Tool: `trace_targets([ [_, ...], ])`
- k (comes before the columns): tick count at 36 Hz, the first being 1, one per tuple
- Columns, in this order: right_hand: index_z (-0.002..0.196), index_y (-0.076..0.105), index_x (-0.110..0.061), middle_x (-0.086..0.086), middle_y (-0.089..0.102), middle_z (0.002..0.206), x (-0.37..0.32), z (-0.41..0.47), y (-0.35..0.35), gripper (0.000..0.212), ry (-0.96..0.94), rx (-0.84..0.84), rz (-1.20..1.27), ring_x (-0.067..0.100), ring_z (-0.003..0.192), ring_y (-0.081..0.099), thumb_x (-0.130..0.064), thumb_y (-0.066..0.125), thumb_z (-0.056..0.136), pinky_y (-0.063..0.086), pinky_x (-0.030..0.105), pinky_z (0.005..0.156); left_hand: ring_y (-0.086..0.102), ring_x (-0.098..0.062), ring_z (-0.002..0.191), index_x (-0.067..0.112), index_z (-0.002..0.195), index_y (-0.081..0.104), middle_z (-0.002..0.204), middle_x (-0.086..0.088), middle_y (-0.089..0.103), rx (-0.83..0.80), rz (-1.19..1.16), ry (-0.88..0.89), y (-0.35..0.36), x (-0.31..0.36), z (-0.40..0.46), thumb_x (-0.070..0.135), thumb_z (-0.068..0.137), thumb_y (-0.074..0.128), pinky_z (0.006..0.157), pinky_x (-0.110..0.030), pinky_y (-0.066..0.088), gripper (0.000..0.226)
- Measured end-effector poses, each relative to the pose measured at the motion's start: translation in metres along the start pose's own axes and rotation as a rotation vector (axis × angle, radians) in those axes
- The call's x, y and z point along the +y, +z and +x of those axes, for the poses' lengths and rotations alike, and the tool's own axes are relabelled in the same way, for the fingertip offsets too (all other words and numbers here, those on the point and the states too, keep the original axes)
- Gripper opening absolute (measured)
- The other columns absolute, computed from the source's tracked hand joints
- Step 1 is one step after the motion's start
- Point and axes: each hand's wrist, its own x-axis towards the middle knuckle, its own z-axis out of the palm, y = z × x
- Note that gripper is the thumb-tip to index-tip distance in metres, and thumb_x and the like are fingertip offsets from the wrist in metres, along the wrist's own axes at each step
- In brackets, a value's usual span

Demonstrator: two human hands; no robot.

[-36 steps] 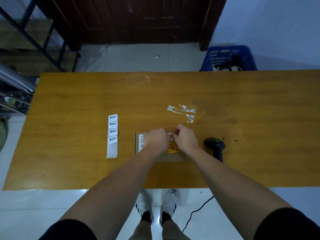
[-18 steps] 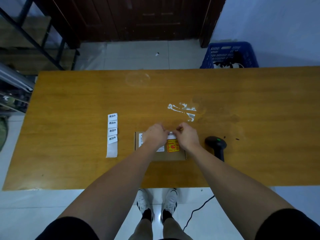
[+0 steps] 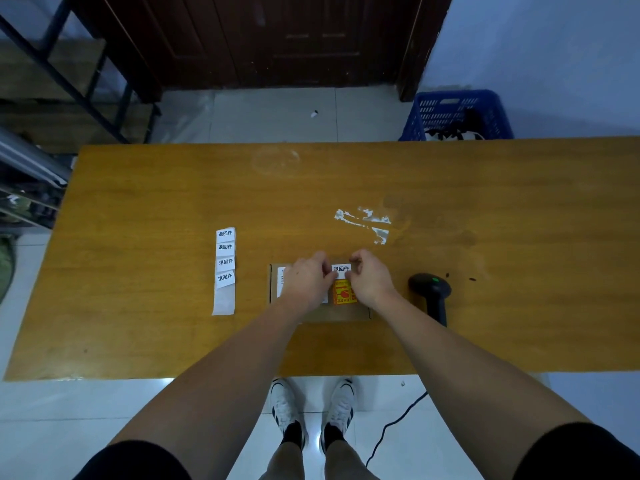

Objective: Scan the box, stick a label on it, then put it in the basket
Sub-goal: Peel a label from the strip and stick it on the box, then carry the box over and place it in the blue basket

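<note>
Brown cardboard box (image 3: 332, 311) lies flat on the wooden table (image 3: 156, 195), close to the near edge and about midway along it. I see both bare hands resting on top of the box. The left hand (image 3: 306, 280) covers most of a white shipping sticker on the box's left half. The right hand (image 3: 370, 277) sits on the right half, partly over an orange and red sticker (image 3: 343, 294).

Between the two hands is a small white label (image 3: 341, 268) with black characters, lying on the box's far edge just above the orange sticker. Fingertips of both hands are curled in and touch the label's left and right ends, pressing or pinching it; I cannot tell whether it is fully stuck down.

To the left of the box, well apart, a strip of four matching labels (image 3: 225, 268) lies on the table. A black handheld scanner (image 3: 431, 292) with a green light lies just right of the right hand. Beyond the table's far edge, on the right, a blue plastic basket (image 3: 457, 114) stands on the floor.
</note>
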Motion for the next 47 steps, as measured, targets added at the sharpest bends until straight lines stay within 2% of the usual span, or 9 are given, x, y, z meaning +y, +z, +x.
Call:
trace_targets([
  [3, 0.138, 0.054, -0.019, 0.005, 0.062, 0.129, -0.004, -0.006, 0.001, 0.043, -0.012, 0.049, -0.029, 0.024, 0.115, 0.061, -0.020, 0.066, 0.096, 0.054, 0.042, 0.097, 0.064, -0.025, 0.094, 0.025, 0.093, 0.055, 0.097, -0.003, 0.072, -0.004, 0.048, 0.022, -0.003, 0.003, -0.003, 0.041, 0.100, 0.060, 0.081, -0.043, 0.054, 0.018],
  [8, 0.141, 0.048, -0.021, 0.006, 0.059, 0.135, 0.006, -0.023, -0.009, 0.056, 0.044, 0.146, 0.076, 0.023, 0.119, 0.061, -0.030, 0.073, 0.092, 0.055, 0.044, 0.098, 0.064, -0.018, 0.084, 0.023, 0.096, 0.064, 0.096, 0.003, 0.066, 0.124, 0.013, -0.053, -0.026, -0.014, -0.021, 0.043, 0.102, 0.054, 0.070, -0.038, 0.058, 0.023],
  [14, 0.153, 0.040, -0.014, 0.011, 0.044, 0.149, 0.025, -0.038, -0.011, 0.076, 0.152, 0.062, 0.052, 0.030, 0.135, 0.051, -0.048, 0.069, 0.091, 0.048, 0.047, 0.108, 0.058, -0.026, 0.111, 0.018, 0.121, 0.054, 0.121, -0.003, 0.060, 0.128, 0.075, -0.277, -0.036, -0.070, -0.040, 0.059, 0.097, 0.053, 0.090, -0.044, 0.053, 0.048],
  [17, 0.150, 0.045, -0.011, 0.013, 0.046, 0.145, 0.025, -0.044, -0.004, 0.073, 0.159, -0.002, 0.026, 0.032, 0.133, 0.050, -0.051, 0.066, 0.092, 0.045, 0.047, 0.109, 0.055, -0.030, 0.126, 0.013, 0.138, 0.049, 0.136, -0.008, 0.057, 0.029, 0.013, -0.364, -0.027, -0.078, -0.048, 0.069, 0.095, 0.049, 0.099, -0.049, 0.050, 0.070],
  [21, 0.140, 0.055, -0.015, 0.012, 0.051, 0.136, 0.023, -0.049, 0.010, 0.061, 0.164, -0.030, 0.039, 0.030, 0.126, 0.055, -0.051, 0.065, 0.093, 0.048, 0.045, 0.105, 0.057, -0.035, 0.126, 0.008, 0.140, 0.048, 0.141, -0.013, 0.055, -0.027, -0.154, -0.424, -0.015, -0.073, -0.050, 0.064, 0.099, 0.048, 0.103, -0.053, 0.050, 0.070],
  [30, 0.143, 0.047, -0.019, 0.003, 0.055, 0.136, 0.021, -0.056, -0.014, 0.075, 0.173, -0.023, 0.369, 0.024, 0.120, 0.058, -0.045, 0.080, 0.082, 0.052, 0.048, 0.104, 0.058, -0.038, 0.120, 0.005, 0.139, 0.048, 0.135, -0.015, 0.053, 0.107, -0.261, -0.332, -0.038, -0.057, -0.062, 0.063, 0.098, 0.051, 0.098, -0.050, 0.051, 0.070],
  [36, 0.138, 0.029, -0.037, 0.004, 0.055, 0.127, -0.036, -0.076, -0.071, 0.064, 0.132, -0.081, 0.731, 0.026, 0.109, 0.063, -0.036, 0.072, 0.092, 0.059, 0.050, 0.090, 0.068, -0.027, 0.094, 0.016, 0.121, 0.053, 0.115, -0.008, 0.065, 0.205, -0.483, -0.224, -0.100, -0.038, -0.074, 0.077, 0.085, 0.057, 0.070, -0.041, 0.056, 0.071],
  [41, 0.149, 0.028, -0.035, 0.006, 0.062, 0.123, -0.106, -0.092, -0.115, 0.069, 0.020, -0.103, 0.707, 0.027, 0.103, 0.068, -0.043, 0.068, 0.094, 0.064, 0.043, 0.071, 0.069, -0.028, 0.106, 0.019, 0.149, 0.033, 0.127, -0.004, 0.063, 0.284, -0.728, -0.172, -0.175, -0.012, -0.092, 0.058, 0.094, 0.063, 0.089, -0.050, 0.060, 0.073],
  [47, 0.135, 0.043, -0.032, 0.005, 0.065, 0.117, -0.192, -0.131, -0.146, 0.041, -0.186, -0.138, 0.649, 0.025, 0.101, 0.067, -0.042, 0.061, 0.099, 0.059, 0.036, 0.060, 0.076, -0.030, 0.097, 0.029, 0.148, 0.037, 0.120, -0.001, 0.073, 0.345, -0.839, -0.061, -0.260, -0.013, -0.140, 0.059, 0.095, 0.063, 0.071, -0.040, 0.060, 0.067],
])
